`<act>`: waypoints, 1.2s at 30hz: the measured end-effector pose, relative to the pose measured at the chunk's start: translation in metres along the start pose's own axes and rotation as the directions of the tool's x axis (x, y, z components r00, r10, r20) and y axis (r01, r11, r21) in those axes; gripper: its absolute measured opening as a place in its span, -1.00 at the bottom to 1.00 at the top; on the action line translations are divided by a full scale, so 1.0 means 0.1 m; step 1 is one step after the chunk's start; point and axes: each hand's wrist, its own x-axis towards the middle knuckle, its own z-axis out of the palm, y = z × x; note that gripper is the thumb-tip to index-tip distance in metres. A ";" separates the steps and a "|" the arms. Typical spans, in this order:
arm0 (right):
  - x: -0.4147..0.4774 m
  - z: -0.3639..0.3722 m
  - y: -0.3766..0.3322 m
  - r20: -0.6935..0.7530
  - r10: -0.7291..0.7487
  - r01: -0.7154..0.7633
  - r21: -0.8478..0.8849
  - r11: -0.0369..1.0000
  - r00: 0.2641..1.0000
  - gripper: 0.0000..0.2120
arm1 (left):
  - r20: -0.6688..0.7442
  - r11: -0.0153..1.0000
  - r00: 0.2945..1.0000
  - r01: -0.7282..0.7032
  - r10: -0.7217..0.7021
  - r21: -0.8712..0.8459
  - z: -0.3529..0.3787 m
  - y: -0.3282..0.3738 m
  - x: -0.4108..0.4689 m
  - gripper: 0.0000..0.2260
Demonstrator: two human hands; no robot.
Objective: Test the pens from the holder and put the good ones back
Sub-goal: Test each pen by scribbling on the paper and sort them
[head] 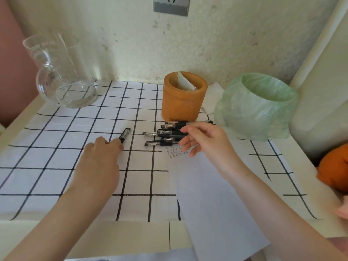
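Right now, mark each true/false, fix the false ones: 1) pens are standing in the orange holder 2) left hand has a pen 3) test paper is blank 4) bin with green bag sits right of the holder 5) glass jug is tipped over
1) False. The pens lie in a pile on the cloth in front of the orange holder; only a pale slip shows inside it.
2) True. The left hand grips a black pen.
3) False. The paper has small marks near the right hand.
4) True: green-bagged bin.
5) False. The glass jug stands upright.
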 end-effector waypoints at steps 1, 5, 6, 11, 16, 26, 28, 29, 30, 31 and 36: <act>-0.01 0.00 0.02 0.017 -0.051 0.052 -0.074 0.996 0.999 -0.82 | -0.002 0.998 1.000 -0.002 0.002 -0.061 -0.01 -0.01 0.00 -0.64; -0.09 0.02 0.08 0.171 -0.214 0.263 -0.358 0.896 0.962 -0.70 | -0.026 0.943 0.999 -0.047 0.041 -0.330 -0.11 0.08 -0.02 -0.68; -0.11 0.03 0.08 0.226 -0.235 0.310 -0.403 0.861 0.945 -0.65 | -0.016 0.913 0.998 -0.065 0.064 -0.403 -0.15 0.12 -0.04 -0.70; -0.12 0.12 0.16 0.347 -0.371 0.507 -0.600 0.618 0.862 -0.55 | 0.184 0.737 0.953 -0.055 0.240 -0.674 -0.20 0.32 -0.15 -0.72; -0.10 0.09 0.20 0.294 -0.533 0.559 -0.697 0.448 0.794 -0.78 | 0.275 0.482 0.910 0.100 0.309 -0.871 -0.23 0.45 -0.20 -0.82; -0.21 0.03 -0.05 0.225 -0.137 0.139 0.006 0.990 0.965 -0.88 | 0.155 0.588 0.895 -0.137 0.419 -0.797 -0.11 0.54 -0.20 -0.54; -0.23 0.04 -0.07 0.261 -0.127 0.139 -0.026 0.990 0.957 -0.84 | 0.137 0.557 0.880 -0.161 0.456 -0.815 -0.10 0.56 -0.21 -0.82; -0.24 0.04 -0.08 0.272 -0.128 0.139 -0.024 0.990 0.954 -0.84 | 0.124 0.559 0.889 -0.163 0.441 -0.813 -0.09 0.57 -0.21 -0.91; -0.25 0.03 -0.10 0.281 -0.128 0.135 -0.005 0.991 0.951 -0.84 | 0.110 0.576 0.901 -0.171 0.420 -0.799 -0.08 0.57 -0.22 -0.90; -0.25 0.03 -0.10 0.284 -0.125 0.125 0.019 0.992 0.951 -0.84 | 0.106 0.592 0.908 -0.172 0.405 -0.788 -0.07 0.57 -0.22 -0.87; -0.24 0.01 -0.12 0.272 -0.081 0.067 0.060 0.996 0.959 -0.84 | 0.111 0.601 0.923 -0.146 0.369 -0.786 -0.07 0.61 -0.27 -0.80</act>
